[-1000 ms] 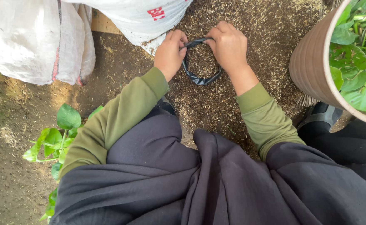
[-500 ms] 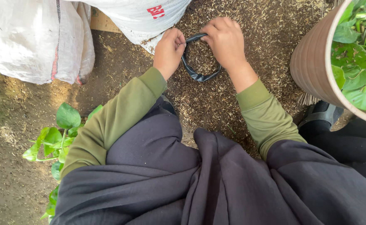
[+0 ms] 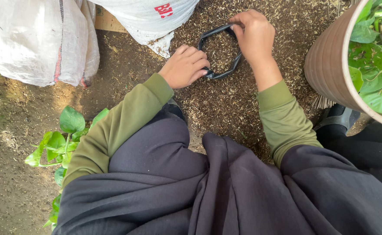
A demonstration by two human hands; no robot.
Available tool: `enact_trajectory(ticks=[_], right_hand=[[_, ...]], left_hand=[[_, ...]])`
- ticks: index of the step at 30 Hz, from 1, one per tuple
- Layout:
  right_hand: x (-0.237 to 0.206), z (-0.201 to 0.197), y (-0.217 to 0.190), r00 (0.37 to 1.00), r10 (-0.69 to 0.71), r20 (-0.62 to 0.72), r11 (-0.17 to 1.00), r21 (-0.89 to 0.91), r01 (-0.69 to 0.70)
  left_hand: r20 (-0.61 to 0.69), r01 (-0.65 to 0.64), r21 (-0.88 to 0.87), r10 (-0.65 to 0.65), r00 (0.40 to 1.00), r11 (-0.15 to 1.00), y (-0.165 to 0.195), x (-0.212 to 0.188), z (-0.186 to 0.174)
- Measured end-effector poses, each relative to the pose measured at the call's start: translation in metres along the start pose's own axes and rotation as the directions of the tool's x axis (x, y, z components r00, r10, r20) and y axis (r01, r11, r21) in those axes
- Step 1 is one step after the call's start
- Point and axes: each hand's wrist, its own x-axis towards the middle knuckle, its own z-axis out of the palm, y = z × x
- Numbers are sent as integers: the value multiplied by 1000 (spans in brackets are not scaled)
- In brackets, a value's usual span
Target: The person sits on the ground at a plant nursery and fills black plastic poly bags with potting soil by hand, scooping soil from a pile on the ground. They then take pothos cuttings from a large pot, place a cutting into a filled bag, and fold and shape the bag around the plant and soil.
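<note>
A small black plastic grow bag (image 3: 219, 74) stands open in a heap of brown husk and soil mix (image 3: 225, 104), filled with the same mix. My right hand (image 3: 254, 32) pinches the bag's far rim at the top right. My left hand (image 3: 186, 65) rests half-curled against the bag's left side, fingertips touching the rim, palm on the mix. Both arms wear olive green sleeves; dark trousers fill the lower view.
Two white woven sacks (image 3: 38, 43) lie at the top left and top centre. A brown ribbed pot (image 3: 330, 69) holding green leafy cuttings stands at the right. A leafy green plant (image 3: 65, 139) lies on bare soil at the left. A sandal (image 3: 338, 119) shows beside the pot.
My left hand has slid down and left off the rim's top to the bag's side. My right hand has moved up along the far rim. The bag opening looks wider.
</note>
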Motion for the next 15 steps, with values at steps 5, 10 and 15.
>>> enact_trajectory(ticks=[5, 10, 15], right_hand=[[2, -21, -24, 971, -230, 67, 973, 34, 228], [-6, -35, -45, 821, -292, 491, 956, 123, 267], [-26, -39, -44, 754, -295, 587, 923, -28, 383]], left_hand=[[96, 8, 38, -12, 995, 999, -14, -7, 10], [70, 10, 31, -13, 997, 999, -22, -18, 20], [26, 81, -1, -81, 996, 997, -20, -28, 22]])
